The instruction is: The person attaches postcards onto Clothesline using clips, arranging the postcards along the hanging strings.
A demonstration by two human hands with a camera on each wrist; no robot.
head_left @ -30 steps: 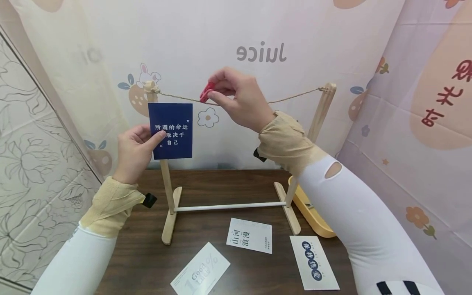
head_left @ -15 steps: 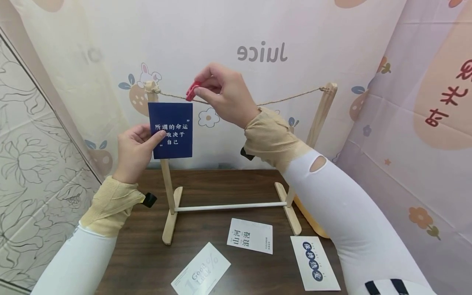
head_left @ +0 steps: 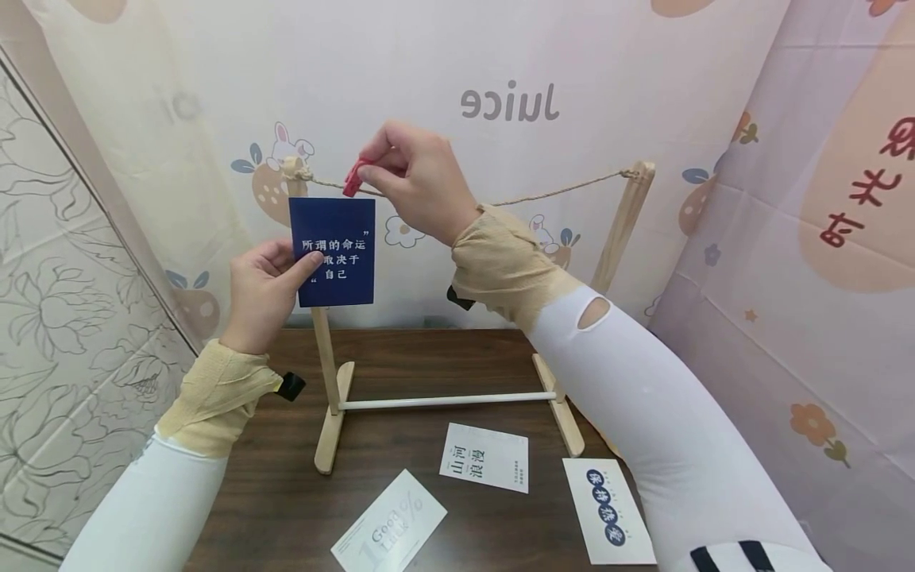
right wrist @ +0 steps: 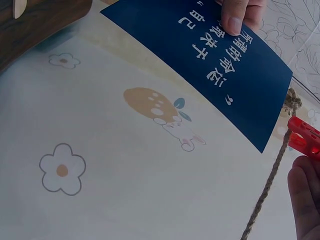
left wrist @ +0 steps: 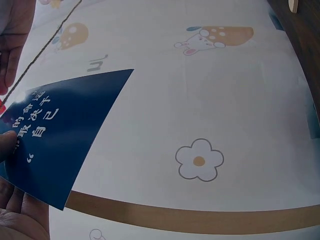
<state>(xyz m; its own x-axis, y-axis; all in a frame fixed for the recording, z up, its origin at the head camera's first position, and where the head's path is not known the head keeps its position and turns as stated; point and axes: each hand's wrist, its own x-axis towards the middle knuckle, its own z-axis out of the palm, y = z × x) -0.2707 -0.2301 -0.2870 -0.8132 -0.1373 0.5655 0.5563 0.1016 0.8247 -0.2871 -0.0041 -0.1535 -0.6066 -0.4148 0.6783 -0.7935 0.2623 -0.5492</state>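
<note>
A dark blue card (head_left: 343, 294) with white Chinese writing hangs upright in my left hand (head_left: 260, 294), pinched at its left edge with the thumb in front. Just above the card's top edge, my right hand (head_left: 422, 179) pinches a red clothespin (head_left: 353, 176). In the right wrist view the clothespin (right wrist: 304, 137) is beside the twine (right wrist: 270, 182), close to its knot; I cannot tell if it clips the twine. The twine (head_left: 557, 193) sags between two wooden posts. In the left wrist view the card (left wrist: 65, 145) is tilted, with the thumb on its face.
A wooden stand with a left post (head_left: 325, 357), a right post (head_left: 620, 230) and a white crossbar (head_left: 443, 400) is on the brown table (head_left: 272, 492). Three pale cards lie in front: one (head_left: 389, 524), another (head_left: 484, 458) and a third (head_left: 609, 508). A printed curtain (head_left: 429, 63) hangs behind.
My right hand has moved left along the twine with the red clothespin, ending above the blue card. The left hand and card have stayed almost still.
</note>
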